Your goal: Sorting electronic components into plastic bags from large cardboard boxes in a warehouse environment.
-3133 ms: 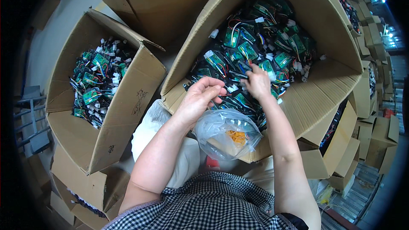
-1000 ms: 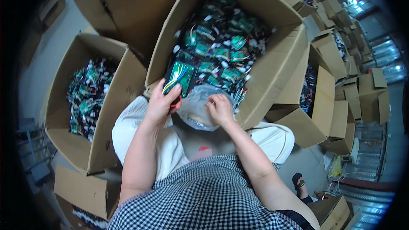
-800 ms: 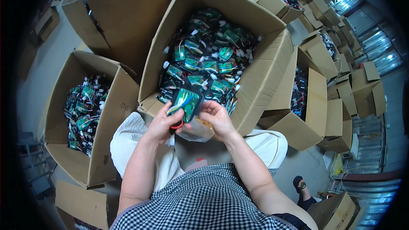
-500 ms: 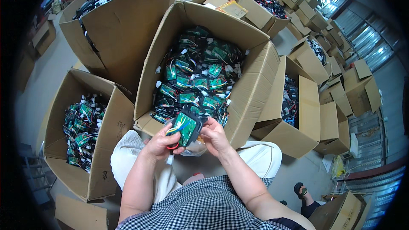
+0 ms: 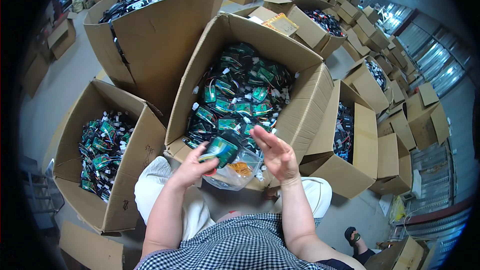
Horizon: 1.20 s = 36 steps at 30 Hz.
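My left hand (image 5: pixel 192 166) is closed on a green circuit board (image 5: pixel 223 150) in a black casing, with blue, yellow and white wires lying across it and a bit of red by the fingers. The board is blurred by motion. To its right my right hand (image 5: pixel 278 156) is raised with fingers stretched, holding nothing. Below the hands, at the near edge of a large cardboard box (image 5: pixel 306 112), lies a clear plastic bag (image 5: pixel 218 179) with orange bands (image 5: pixel 241 169) in it. Many similar wired boards (image 5: pixel 242 108) with white connectors fill the box behind.
A smaller carton (image 5: pixel 119 205) of wired boards stands at left. Behind it rises a tall box (image 5: pixel 165 30) heaped with black parts. At right an open carton (image 5: pixel 345 170) holds dark parts. More cartons stand beyond. A person's sandalled foot (image 5: pixel 352 236) shows at lower right.
My right hand has let go of the circuit board and moved right, its fingers opening. My left hand keeps the board, now tilted. The bag with orange bands is more exposed.
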Each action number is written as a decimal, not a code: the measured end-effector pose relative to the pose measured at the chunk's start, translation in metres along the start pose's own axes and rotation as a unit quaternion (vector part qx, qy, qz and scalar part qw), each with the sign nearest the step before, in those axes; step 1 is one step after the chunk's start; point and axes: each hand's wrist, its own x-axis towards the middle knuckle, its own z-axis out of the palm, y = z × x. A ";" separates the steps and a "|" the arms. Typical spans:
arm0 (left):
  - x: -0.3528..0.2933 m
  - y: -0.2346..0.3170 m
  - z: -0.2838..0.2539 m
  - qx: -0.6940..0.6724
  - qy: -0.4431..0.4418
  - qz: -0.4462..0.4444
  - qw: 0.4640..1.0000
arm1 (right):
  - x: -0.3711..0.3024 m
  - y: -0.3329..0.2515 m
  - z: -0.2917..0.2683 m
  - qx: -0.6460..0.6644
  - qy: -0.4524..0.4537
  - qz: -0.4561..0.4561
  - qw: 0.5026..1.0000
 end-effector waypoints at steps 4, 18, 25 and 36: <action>0.008 -0.039 -0.006 0.601 -0.144 0.130 0.775 | 0.008 0.011 0.007 -0.565 -0.180 0.153 0.791; -0.012 0.000 -0.008 0.062 -0.155 -0.163 0.972 | 0.026 0.001 0.025 -0.632 -0.280 0.055 0.720; -0.018 0.004 -0.043 0.011 0.056 -0.035 0.998 | 0.019 0.015 -0.005 -0.307 0.118 0.116 0.937; -0.045 0.028 -0.142 -0.387 0.158 0.360 0.834 | 0.031 0.090 -0.111 -0.418 0.225 0.247 0.845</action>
